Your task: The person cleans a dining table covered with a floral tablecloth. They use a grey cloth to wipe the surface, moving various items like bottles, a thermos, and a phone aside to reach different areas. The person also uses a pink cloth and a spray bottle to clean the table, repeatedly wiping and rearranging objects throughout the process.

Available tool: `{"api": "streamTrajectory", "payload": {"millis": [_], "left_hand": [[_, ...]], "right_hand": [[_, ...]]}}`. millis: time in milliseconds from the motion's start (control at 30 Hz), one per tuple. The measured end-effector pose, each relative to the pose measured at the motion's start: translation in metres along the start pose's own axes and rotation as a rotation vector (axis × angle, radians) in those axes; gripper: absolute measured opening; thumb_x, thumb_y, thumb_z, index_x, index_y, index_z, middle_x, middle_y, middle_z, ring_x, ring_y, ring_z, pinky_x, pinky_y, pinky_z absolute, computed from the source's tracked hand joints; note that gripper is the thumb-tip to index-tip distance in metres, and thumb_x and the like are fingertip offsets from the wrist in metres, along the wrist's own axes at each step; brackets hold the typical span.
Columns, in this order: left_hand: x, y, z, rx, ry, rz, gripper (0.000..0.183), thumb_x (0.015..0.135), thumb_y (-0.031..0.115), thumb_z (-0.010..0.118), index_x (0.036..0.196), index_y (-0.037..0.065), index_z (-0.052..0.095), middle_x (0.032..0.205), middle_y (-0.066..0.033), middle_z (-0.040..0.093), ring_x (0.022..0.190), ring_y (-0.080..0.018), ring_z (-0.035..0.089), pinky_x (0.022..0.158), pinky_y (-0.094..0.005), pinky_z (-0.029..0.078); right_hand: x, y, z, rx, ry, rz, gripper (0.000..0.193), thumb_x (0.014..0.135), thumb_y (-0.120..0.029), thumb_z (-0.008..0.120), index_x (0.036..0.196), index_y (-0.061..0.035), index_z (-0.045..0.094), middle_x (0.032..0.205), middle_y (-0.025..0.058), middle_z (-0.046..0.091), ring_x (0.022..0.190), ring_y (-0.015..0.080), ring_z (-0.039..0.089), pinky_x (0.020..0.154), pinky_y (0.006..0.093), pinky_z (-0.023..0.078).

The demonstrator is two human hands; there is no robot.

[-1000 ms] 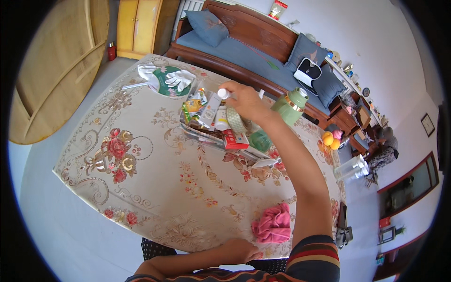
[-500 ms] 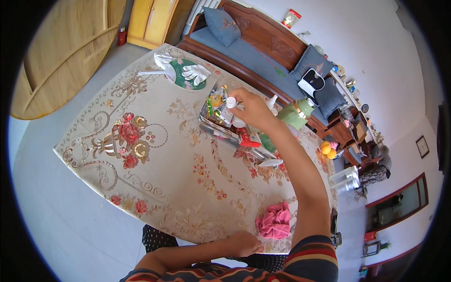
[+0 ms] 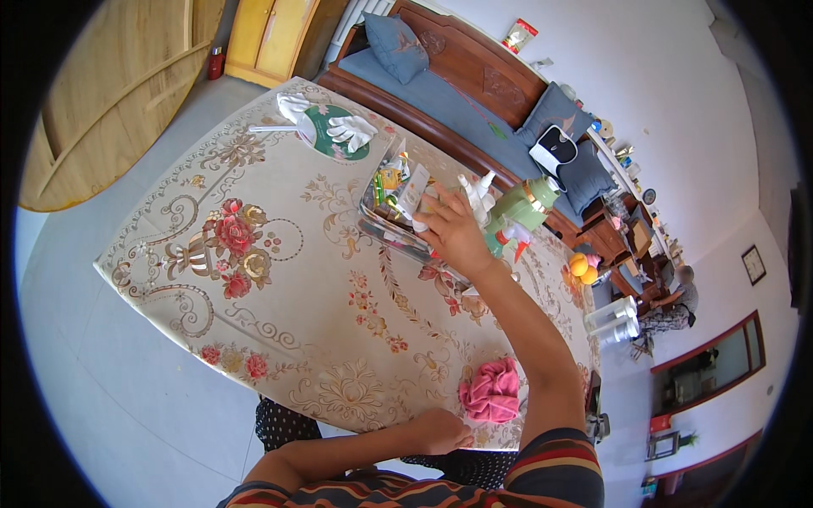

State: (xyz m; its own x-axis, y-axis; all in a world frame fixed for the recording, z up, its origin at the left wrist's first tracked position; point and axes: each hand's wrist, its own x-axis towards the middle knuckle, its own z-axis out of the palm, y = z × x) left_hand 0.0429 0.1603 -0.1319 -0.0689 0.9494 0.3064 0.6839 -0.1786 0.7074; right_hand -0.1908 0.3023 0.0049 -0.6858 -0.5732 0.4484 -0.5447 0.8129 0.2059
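My right hand [image 3: 455, 227] reaches over a clear plastic bin [image 3: 391, 230] on the table, its fingers closed near the cap end of a small white bottle [image 3: 412, 191]. The hand partly hides that bottle and the bin's right part. Small yellow and green packets [image 3: 388, 179] lie in the bin's left part. Right beside my hand stand a white spray bottle [image 3: 480, 193] and a green bottle with a red trigger [image 3: 508, 239]. My left hand [image 3: 444, 431] rests curled at the near table edge, with no object showing in it. A pink cloth [image 3: 491, 391] lies crumpled to its right.
A flowered tablecloth [image 3: 330, 279] covers the table. White gloves [image 3: 351, 131] lie on a green hand fan [image 3: 326, 120] at the far side. Behind the white spray bottle stands a green thermos [image 3: 525, 203]. A wooden bench [image 3: 474, 110] runs behind; another person [image 3: 677, 300] is far right.
My right hand has come down and turned over the bin. The white bottle's cap now points toward me instead of up. My left hand stays in place.
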Motion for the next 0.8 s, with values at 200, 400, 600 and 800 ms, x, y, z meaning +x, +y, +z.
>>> {"api": "streamTrajectory", "payload": {"millis": [200, 400, 600, 800], "left_hand": [[-0.001, 0.000, 0.000, 0.001, -0.019, 0.012, 0.040, 0.092, 0.038, 0.043, 0.075, 0.006, 0.061, 0.066, -0.0152, 0.061, 0.064, -0.0354, 0.061, 0.059, -0.0472, 0.048], [0.001, 0.001, -0.001, -0.023, -0.065, -0.043, 0.042, 0.092, 0.039, 0.044, 0.077, 0.004, 0.062, 0.068, -0.0181, 0.062, 0.067, -0.0358, 0.062, 0.061, -0.0471, 0.046], [0.000, 0.009, -0.014, 0.005, -0.074, -0.039, 0.039, 0.091, 0.039, 0.045, 0.076, 0.007, 0.062, 0.067, -0.0163, 0.061, 0.068, -0.0339, 0.062, 0.062, -0.0449, 0.047], [-0.001, 0.018, -0.021, 0.106, 0.051, 0.011, 0.038, 0.089, 0.036, 0.051, 0.065, 0.006, 0.057, 0.059, -0.0132, 0.057, 0.059, -0.0332, 0.059, 0.055, -0.0454, 0.045]], "right_hand": [[-0.018, -0.015, -0.011, -0.250, -0.213, -0.013, 0.063, 0.067, -0.005, 0.068, 0.127, -0.0147, 0.053, 0.145, 0.0097, 0.034, 0.139, 0.0337, 0.017, 0.111, 0.0538, 0.016], [-0.042, -0.043, -0.023, -0.105, -0.281, 0.144, 0.064, 0.071, 0.000, 0.063, 0.132, -0.0122, 0.047, 0.149, 0.0115, 0.024, 0.141, 0.0334, 0.013, 0.111, 0.0543, 0.013], [-0.116, -0.071, -0.073, -0.062, -0.142, 0.399, 0.059, 0.074, 0.001, 0.060, 0.130, -0.0111, 0.048, 0.141, 0.0140, 0.038, 0.135, 0.0343, 0.027, 0.108, 0.0537, 0.020], [-0.260, -0.113, -0.079, 0.029, -0.007, 0.877, 0.046, 0.081, -0.009, 0.060, 0.124, -0.0009, 0.049, 0.127, 0.0206, 0.050, 0.117, 0.0387, 0.048, 0.099, 0.0422, 0.039]]}}
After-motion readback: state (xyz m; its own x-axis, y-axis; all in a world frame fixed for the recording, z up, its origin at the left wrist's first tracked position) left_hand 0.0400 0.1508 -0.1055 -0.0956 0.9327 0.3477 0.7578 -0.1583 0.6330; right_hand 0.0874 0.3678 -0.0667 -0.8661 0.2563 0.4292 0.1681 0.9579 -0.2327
